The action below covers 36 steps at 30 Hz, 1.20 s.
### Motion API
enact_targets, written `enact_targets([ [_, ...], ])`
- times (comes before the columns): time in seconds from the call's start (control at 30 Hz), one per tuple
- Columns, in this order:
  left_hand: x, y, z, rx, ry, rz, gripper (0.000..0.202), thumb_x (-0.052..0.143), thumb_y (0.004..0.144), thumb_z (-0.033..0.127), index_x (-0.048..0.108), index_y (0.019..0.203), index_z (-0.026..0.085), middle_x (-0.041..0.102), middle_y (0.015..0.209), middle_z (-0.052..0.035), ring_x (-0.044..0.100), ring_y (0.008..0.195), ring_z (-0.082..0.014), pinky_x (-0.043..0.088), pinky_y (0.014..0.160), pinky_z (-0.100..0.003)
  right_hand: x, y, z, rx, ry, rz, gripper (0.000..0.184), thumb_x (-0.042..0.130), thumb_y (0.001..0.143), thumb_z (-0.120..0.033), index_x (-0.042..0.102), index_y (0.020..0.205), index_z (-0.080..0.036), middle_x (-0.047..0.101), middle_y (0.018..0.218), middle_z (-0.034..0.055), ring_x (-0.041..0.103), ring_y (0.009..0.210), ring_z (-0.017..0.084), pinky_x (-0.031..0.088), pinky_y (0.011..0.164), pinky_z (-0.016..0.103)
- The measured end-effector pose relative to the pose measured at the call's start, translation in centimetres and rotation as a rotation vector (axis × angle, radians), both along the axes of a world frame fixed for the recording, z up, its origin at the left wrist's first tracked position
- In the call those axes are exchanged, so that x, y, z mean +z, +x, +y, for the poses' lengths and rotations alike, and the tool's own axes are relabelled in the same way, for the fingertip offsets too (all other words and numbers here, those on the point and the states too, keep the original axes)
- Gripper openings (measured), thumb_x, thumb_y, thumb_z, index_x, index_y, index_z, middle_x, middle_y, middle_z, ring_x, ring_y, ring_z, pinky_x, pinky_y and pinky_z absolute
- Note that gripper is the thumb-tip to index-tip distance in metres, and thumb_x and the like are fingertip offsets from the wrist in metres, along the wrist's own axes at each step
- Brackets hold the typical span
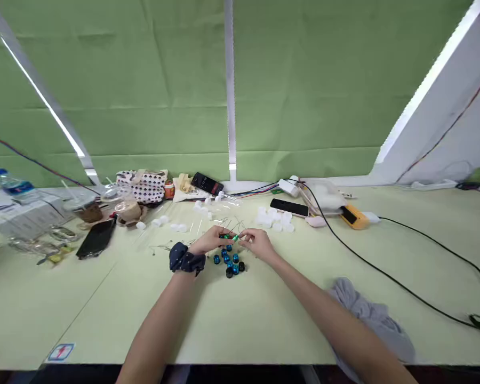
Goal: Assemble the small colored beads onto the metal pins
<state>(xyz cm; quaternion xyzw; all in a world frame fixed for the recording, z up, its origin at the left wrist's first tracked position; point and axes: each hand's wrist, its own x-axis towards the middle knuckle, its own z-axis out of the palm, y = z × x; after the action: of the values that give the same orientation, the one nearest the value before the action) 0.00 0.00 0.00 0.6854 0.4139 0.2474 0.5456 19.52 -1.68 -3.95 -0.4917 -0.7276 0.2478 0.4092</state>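
My left hand (213, 239), with a dark dotted scrunchie (186, 259) on its wrist, is closed with its fingertips on a small shiny green bead-like piece (235, 238). From the other side my right hand (258, 244) pinches at the same piece, thumb and forefinger together. Thin wire-like stems (232, 224) stick out around the fingertips. Just below the hands lie several small metallic blue pieces (226, 258) and a few black ones (229, 272). What else the fingers cover is too small to make out.
White caps (276, 219) are heaped beyond my right hand, near a black phone (289, 207). A black cable (368, 269) runs across the right side, past a yellow meter-like device (354, 217) and grey cloth (368, 312). Drink cups (128, 210) and another phone (96, 238) stand left.
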Motion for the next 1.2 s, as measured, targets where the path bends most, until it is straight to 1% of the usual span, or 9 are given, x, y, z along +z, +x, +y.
enact_targets([
  [0.17, 0.6, -0.2, -0.3, -0.014, -0.001, 0.034, 0.045, 0.069, 0.065, 0.037, 0.064, 0.101, 0.010, 0.056, 0.063, 0.0004, 0.043, 0.051, -0.0075, 0.033, 0.050, -0.021, 0.5, -0.1, -0.2, -0.011, -0.031, -0.069, 0.014, 0.065, 0.070, -0.023, 0.069, 0.082, -0.018, 0.064, 0.067, 0.0007, 0.056, 0.060, 0.012, 0.039, 0.059, 0.020],
  [0.3, 1.1, -1.3, 0.0, 0.003, -0.005, 0.059, 0.046, 0.068, 0.066, 0.036, 0.063, 0.104, 0.011, 0.058, 0.066, -0.0010, 0.043, 0.051, -0.0075, 0.032, 0.048, -0.021, 1.1, 0.4, -0.5, -0.043, -0.102, -0.372, 0.013, 0.061, 0.074, -0.021, 0.068, 0.085, -0.022, 0.066, 0.073, 0.0005, 0.058, 0.068, 0.013, 0.037, 0.060, 0.021],
  [0.43, 2.0, -4.3, 0.4, -0.063, -0.040, 0.069, 0.044, 0.067, 0.067, 0.035, 0.063, 0.106, 0.014, 0.055, 0.069, 0.0000, 0.043, 0.051, -0.0070, 0.033, 0.049, -0.021, 1.5, 0.5, -0.6, -0.039, -0.124, -0.510, 0.016, 0.059, 0.073, -0.015, 0.070, 0.082, -0.023, 0.067, 0.080, 0.0026, 0.059, 0.077, 0.015, 0.035, 0.061, 0.022],
  [0.53, 2.8, -7.1, 0.4, -0.115, -0.059, 0.165, 0.043, 0.063, 0.071, 0.036, 0.062, 0.108, 0.014, 0.050, 0.060, 0.0022, 0.040, 0.049, -0.0074, 0.033, 0.048, -0.020, 1.6, 0.4, -0.7, -0.026, -0.134, -0.570, 0.016, 0.059, 0.074, -0.015, 0.071, 0.081, -0.022, 0.066, 0.085, 0.0051, 0.059, 0.080, 0.017, 0.035, 0.062, 0.024],
  [0.7, 3.4, -11.0, 0.3, -0.020, -0.075, 0.166, 0.046, 0.059, 0.074, 0.040, 0.060, 0.113, 0.016, 0.040, 0.054, 0.0042, 0.033, 0.046, -0.0062, 0.027, 0.042, -0.018, 1.9, 0.3, -0.9, 0.013, -0.140, -0.637, 0.016, 0.059, 0.075, -0.016, 0.071, 0.083, -0.022, 0.066, 0.089, 0.0065, 0.060, 0.086, 0.019, 0.036, 0.064, 0.024],
  [0.87, 2.8, -12.9, 0.5, 0.096, -0.130, 0.128, 0.038, 0.059, 0.074, 0.043, 0.067, 0.095, 0.012, 0.035, 0.052, 0.0041, 0.026, 0.043, -0.0053, 0.018, 0.039, -0.018, 2.0, 0.5, -1.0, 0.030, -0.146, -0.674, 0.017, 0.059, 0.075, -0.015, 0.070, 0.086, -0.021, 0.067, 0.091, 0.0059, 0.060, 0.087, 0.020, 0.036, 0.063, 0.024],
  [1.0, 2.5, -12.1, 0.8, 0.166, -0.072, 0.019, 0.037, 0.059, 0.074, 0.043, 0.065, 0.095, 0.013, 0.042, 0.054, 0.0025, 0.026, 0.044, -0.0047, 0.018, 0.039, -0.018, 1.9, 0.5, -0.9, 0.035, -0.154, -0.687, 0.018, 0.059, 0.076, -0.016, 0.069, 0.090, -0.021, 0.066, 0.094, 0.0061, 0.060, 0.088, 0.019, 0.036, 0.064, 0.024],
  [1.07, 2.3, -10.5, 0.9, 0.169, -0.026, -0.027, 0.038, 0.062, 0.073, 0.041, 0.062, 0.099, 0.014, 0.052, 0.064, -0.0001, 0.028, 0.045, -0.0042, 0.021, 0.039, -0.018, 1.8, 0.5, -0.9, 0.031, -0.157, -0.686, 0.018, 0.058, 0.077, -0.017, 0.069, 0.091, -0.021, 0.066, 0.095, 0.0063, 0.060, 0.089, 0.019, 0.036, 0.065, 0.024],
  [1.2, 1.1, -6.6, 1.2, 0.132, 0.023, 0.010, 0.037, 0.068, 0.066, 0.040, 0.058, 0.094, 0.017, 0.059, 0.078, -0.0016, 0.030, 0.043, -0.0021, 0.023, 0.037, -0.016, 1.5, 0.5, -0.7, 0.026, -0.162, -0.680, 0.018, 0.056, 0.079, -0.020, 0.068, 0.092, -0.021, 0.066, 0.094, 0.0059, 0.060, 0.088, 0.018, 0.036, 0.065, 0.024],
])
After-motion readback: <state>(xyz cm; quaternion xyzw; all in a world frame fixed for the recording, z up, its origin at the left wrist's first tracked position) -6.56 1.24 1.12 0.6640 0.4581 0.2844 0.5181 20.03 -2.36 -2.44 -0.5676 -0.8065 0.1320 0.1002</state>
